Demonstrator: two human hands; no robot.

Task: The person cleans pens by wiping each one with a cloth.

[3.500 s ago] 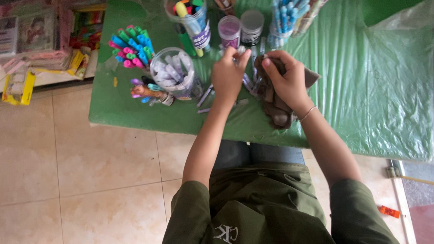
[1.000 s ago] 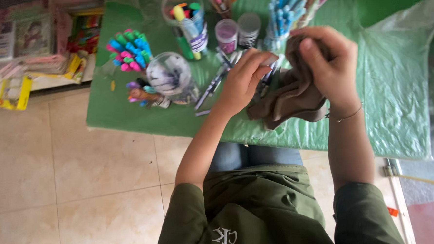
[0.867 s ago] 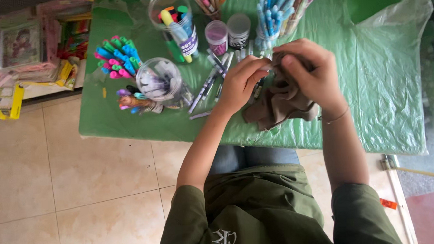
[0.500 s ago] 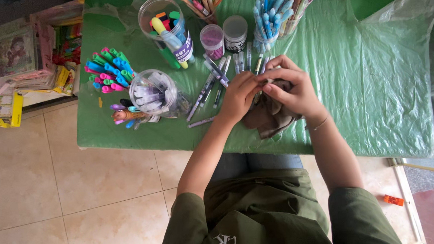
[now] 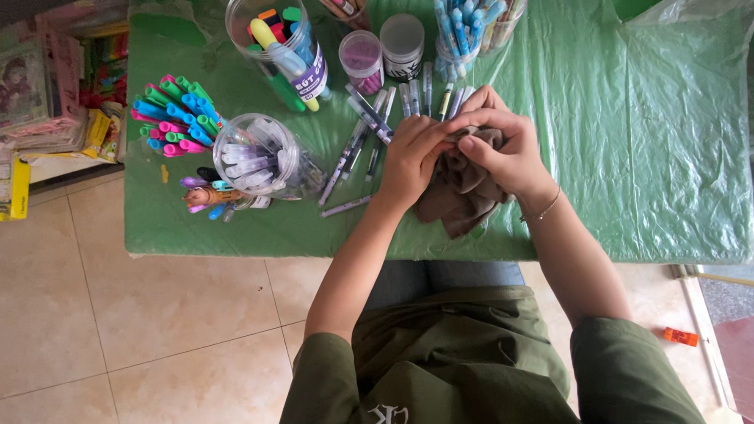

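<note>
Head view: left hand [image 5: 413, 155] and right hand [image 5: 505, 147], pressed together, both clamped on a crumpled brown cloth [image 5: 461, 191] at the near edge of the green plastic-covered table [image 5: 645, 141]. Risk: a stray elbow could scatter the loose grey pens [image 5: 365, 136] just beside.

A green table [image 5: 225, 227] with a clear plastic sheet [image 5: 678, 122] over its right part stands on a tiled floor [image 5: 120, 333]. Far on it stands a tall clear jar of markers [image 5: 278, 40], two small round tubs [image 5: 383, 51] and a cup of blue pens [image 5: 464, 26]. To the left lies a bundle of coloured markers [image 5: 174, 115] beside a tipped clear jar [image 5: 260, 156]. Loose pens [image 5: 361, 132] lie in the middle. A small orange object [image 5: 680, 336] lies on the floor, near right.
</note>
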